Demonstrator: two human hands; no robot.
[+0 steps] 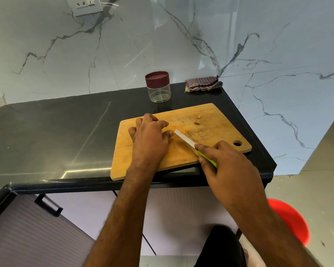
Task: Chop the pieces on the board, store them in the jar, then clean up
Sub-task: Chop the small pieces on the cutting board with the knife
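The right hand (226,162) grips one green-handled knife (193,144), blade pointing toward the surface's far-left corner; the left hand (150,135), fingers curled, presses the wooden cutting board (216,116) bearing two small pieces (197,119).

Right hand (226,162) grips knife (183,137) over wooden board (210,116)
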